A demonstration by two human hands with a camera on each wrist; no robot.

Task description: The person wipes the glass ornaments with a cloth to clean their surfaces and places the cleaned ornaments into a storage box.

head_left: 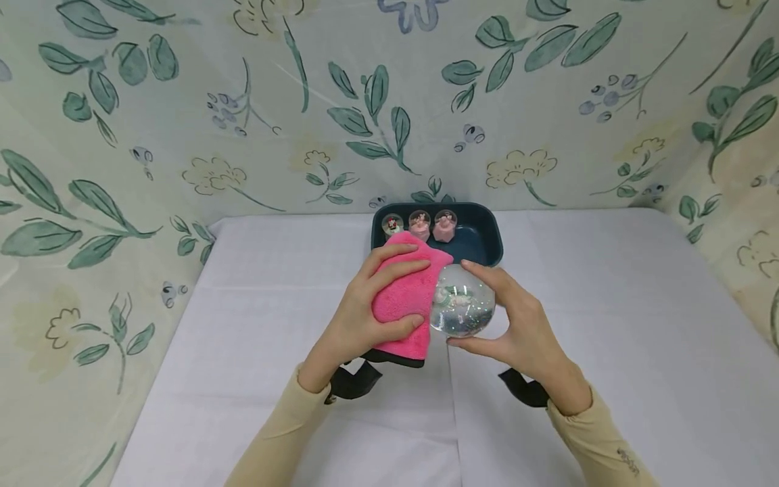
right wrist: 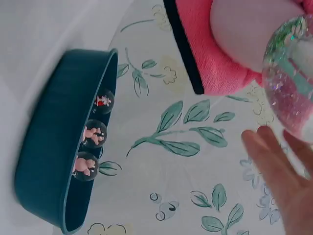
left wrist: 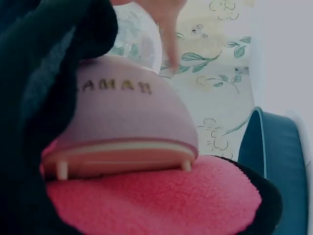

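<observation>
A large snow globe (head_left: pixel 462 301) with glitter in its clear ball is held above the table, tilted sideways. My left hand (head_left: pixel 356 318) grips a pink cloth (head_left: pixel 398 304) with black edging, wrapped around the globe's base. The pale pink base (left wrist: pixel 127 117), with raised gold lettering and small feet, shows in the left wrist view, resting against the cloth. My right hand (head_left: pixel 523 325) spans the glass ball from its right side, thumb at the near edge and fingers at the far edge.
Behind the hands stands a dark blue tray (head_left: pixel 481 237) against the floral backdrop (head_left: pixel 274 142). Inside its left part are three small snow globes (head_left: pixel 445 226). A white cloth (head_left: pixel 584 291) covers the table.
</observation>
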